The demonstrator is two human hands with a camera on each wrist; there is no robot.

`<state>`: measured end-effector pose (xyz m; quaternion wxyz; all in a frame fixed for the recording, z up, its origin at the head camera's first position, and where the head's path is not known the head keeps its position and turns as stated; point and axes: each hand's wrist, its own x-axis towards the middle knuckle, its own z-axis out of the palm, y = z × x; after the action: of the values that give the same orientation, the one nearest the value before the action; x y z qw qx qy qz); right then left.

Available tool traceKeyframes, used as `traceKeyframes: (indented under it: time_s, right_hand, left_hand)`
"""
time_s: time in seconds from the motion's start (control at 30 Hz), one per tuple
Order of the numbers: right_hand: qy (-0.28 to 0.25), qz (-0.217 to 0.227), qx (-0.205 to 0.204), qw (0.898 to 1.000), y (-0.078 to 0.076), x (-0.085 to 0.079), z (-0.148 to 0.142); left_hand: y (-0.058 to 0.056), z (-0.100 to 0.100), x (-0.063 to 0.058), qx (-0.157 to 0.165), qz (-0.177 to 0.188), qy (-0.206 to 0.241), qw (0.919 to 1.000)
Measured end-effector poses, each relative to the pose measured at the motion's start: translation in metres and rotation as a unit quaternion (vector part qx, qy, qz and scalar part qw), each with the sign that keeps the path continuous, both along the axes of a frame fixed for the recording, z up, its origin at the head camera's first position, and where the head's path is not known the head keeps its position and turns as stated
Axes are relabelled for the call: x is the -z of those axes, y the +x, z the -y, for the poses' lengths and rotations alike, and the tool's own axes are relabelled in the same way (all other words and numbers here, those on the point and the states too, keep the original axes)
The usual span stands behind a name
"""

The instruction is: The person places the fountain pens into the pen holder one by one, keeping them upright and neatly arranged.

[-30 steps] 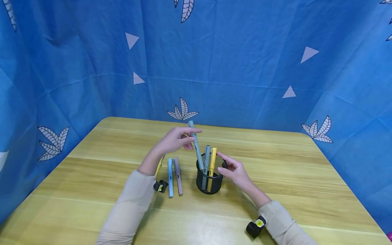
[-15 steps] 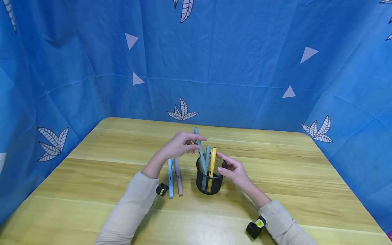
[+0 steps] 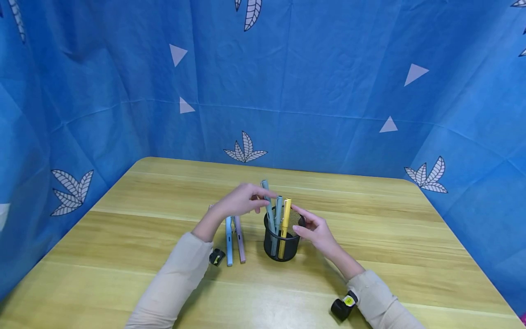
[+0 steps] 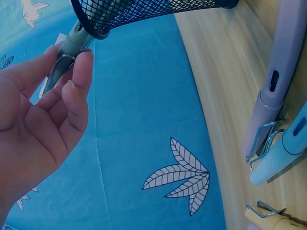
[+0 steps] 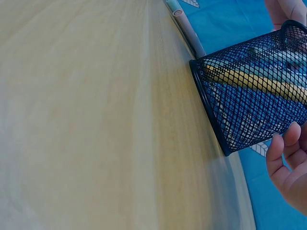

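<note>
My left hand (image 3: pixel 246 199) pinches the upper part of a grey-green pen (image 3: pixel 265 184), which slants with its lower end inside a black mesh pen holder (image 3: pixel 286 249). In the left wrist view, thumb and fingers press the pen (image 4: pixel 75 40) near its metal clip, close to the holder's rim. My right hand (image 3: pixel 318 233) holds the holder's right side, thumb at the front and index finger at the back rim. Inside the holder stand a yellow pen (image 3: pixel 286 214) and a blue-green pen (image 3: pixel 278 210); their lower parts show through the mesh.
Left of the holder, a light blue pen (image 3: pixel 229 242) and a purple pen (image 3: pixel 239 242) lie on the wooden table (image 3: pixel 390 237). Another yellow pen (image 4: pixel 273 220) lies beside them in the left wrist view. A blue patterned cloth (image 3: pixel 312 91) hangs behind.
My left hand has moved right and down with the grey-green pen, which has sunk deeper into the holder and stands a little lower. The right hand has stayed at the holder.
</note>
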<state>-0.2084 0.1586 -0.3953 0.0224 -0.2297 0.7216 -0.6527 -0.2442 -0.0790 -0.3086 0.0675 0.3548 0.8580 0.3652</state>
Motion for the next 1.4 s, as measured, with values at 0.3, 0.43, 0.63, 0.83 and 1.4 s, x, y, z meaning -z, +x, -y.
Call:
traceKeyframes:
  time_s: [0.3,0.43,0.63,0.83,1.4]
  right_hand:
    - [-0.001,0.005,-0.001,1.0,0.0013,-0.0005,0.0001]
    - [-0.001,0.003,0.002,1.0,0.0012,-0.0007,0.0001]
    - [0.0,0.005,0.003,1.0,0.0013,-0.0007,-0.0001]
    - [0.001,0.002,0.002,1.0,0.0012,-0.0004,-0.0001]
    - [0.011,-0.01,0.007,1.0,0.0009,-0.0009,0.0013]
  left_hand:
    - [0.0008,-0.0042,-0.0016,0.027,-0.008,-0.034,0.9991]
    - [0.0017,-0.0052,-0.0024,0.028,-0.008,-0.047,0.9985]
    - [0.0042,-0.0075,-0.002,0.023,-0.014,-0.071,0.9971]
    - [0.0064,-0.0082,-0.0019,0.019,-0.011,-0.07,0.9973]
    - [0.0053,-0.0056,0.0028,0.047,0.009,-0.021,0.9986]
